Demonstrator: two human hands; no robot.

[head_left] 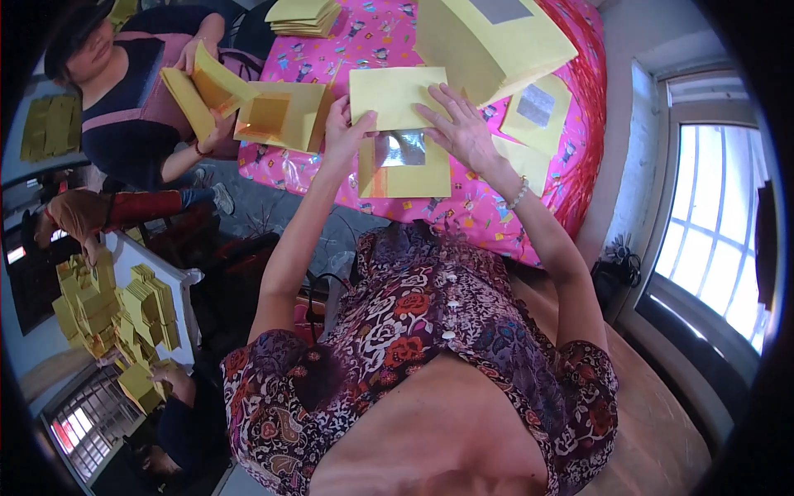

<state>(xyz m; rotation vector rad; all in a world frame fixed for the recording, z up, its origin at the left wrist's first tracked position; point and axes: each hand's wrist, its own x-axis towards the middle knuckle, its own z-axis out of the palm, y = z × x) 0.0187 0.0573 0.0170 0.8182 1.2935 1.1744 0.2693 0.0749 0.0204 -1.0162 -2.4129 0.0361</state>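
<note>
I have the left hand (354, 128) pinching the yellow sheet (393, 95) above the bench (298, 175), right hand (463, 132) spread on it; it seems unfinished, and whether the stack (488, 50) beyond is done, I can't tell.

One head-worn fisheye view, facing steeply down: shirt (422, 310) closest, left hand (345, 132) and right hand (463, 136) farther out, over table (480, 221).

Bright daylight from barred, pale-framed glass window (713, 202) at right, panes blown out; shiny silver square (403, 150) glaring; lower left dim; edges bowed, black-rimmed.
</note>
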